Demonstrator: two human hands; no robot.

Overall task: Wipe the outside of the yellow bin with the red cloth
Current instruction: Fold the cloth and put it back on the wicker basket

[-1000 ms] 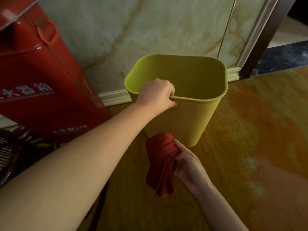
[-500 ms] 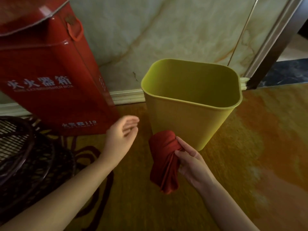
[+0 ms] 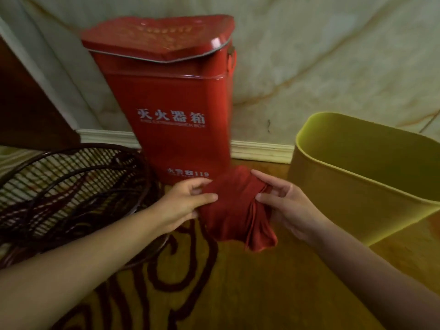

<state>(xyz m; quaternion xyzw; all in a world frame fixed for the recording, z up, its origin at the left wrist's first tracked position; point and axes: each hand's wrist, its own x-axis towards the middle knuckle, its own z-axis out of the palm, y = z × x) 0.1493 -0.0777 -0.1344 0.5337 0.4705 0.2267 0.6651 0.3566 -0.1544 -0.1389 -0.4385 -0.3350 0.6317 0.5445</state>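
Observation:
The yellow bin [image 3: 352,194] stands upright on the floor at the right, against the wall, with nothing touching it. The bunched red cloth [image 3: 234,210] hangs in the air left of the bin, in front of a red box. My left hand [image 3: 188,201] grips the cloth's left side with thumb and fingers. My right hand [image 3: 285,203] pinches the cloth's right side, between the cloth and the bin.
A tall red fire-extinguisher box [image 3: 171,98] stands against the marble wall behind the cloth. A dark wire-mesh basket [image 3: 66,184] sits on the floor at the left. A white skirting board [image 3: 259,151] runs along the wall. The floor is patterned orange and dark red.
My left hand let go of the bin's rim, swung down and took hold of the cloth. The view turned left, so the bin now sits at the right edge.

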